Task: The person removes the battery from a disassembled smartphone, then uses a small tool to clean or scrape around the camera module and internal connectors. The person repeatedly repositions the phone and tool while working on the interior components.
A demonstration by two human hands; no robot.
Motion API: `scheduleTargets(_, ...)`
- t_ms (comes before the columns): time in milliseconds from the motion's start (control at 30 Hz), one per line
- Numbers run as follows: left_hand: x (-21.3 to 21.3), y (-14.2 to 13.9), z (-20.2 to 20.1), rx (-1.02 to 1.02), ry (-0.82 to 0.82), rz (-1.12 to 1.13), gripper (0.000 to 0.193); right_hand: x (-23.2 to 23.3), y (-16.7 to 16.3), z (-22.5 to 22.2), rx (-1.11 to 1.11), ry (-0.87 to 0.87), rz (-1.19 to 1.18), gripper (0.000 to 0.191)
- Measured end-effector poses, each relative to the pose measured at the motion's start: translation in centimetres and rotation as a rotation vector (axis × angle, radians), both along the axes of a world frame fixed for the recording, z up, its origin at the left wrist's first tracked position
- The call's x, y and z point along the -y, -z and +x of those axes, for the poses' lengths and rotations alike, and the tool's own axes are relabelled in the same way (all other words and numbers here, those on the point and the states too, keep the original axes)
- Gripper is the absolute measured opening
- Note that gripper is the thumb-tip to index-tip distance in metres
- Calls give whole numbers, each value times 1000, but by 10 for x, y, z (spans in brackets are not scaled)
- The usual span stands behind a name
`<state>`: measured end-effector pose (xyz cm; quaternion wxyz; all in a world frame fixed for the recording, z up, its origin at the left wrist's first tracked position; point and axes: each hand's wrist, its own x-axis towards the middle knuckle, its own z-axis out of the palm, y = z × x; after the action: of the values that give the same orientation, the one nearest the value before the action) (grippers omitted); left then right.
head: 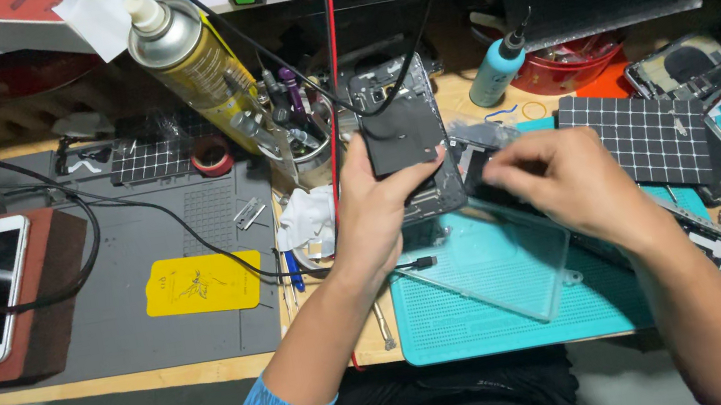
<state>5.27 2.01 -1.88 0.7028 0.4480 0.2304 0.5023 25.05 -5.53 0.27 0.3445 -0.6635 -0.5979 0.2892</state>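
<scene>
1. Left hand (372, 215) grips an opened black phone (404, 143), thumb clamped across it, above the teal mat (457, 322).
2. Right hand (560, 181) pinches a small dark part (480, 176), possibly the phone's edge.

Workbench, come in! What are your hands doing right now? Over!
Left hand grips opened dark phone. Right hand pinches small dark part beside it. Black cable drapes over phone.
</scene>
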Motion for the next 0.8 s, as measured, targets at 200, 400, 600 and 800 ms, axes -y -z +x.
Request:
scheduleTargets(200, -13, 6, 4, 56, 68, -126, 38, 8, 9, -11, 433, -216, 64, 19)
scheduleTargets(400, -17, 8, -2, 95, 74, -197, 35, 7, 18, -36, 671, -210, 88, 19)
scheduleTargets(600, -13, 2, -32, 143, 186, -162, 48, 8, 18, -56, 725, -178, 90, 17)
scheduleTargets(800, -9, 1, -57, 172, 296, -197, 67, 8, 18, -69, 719, -166, -18, 17)
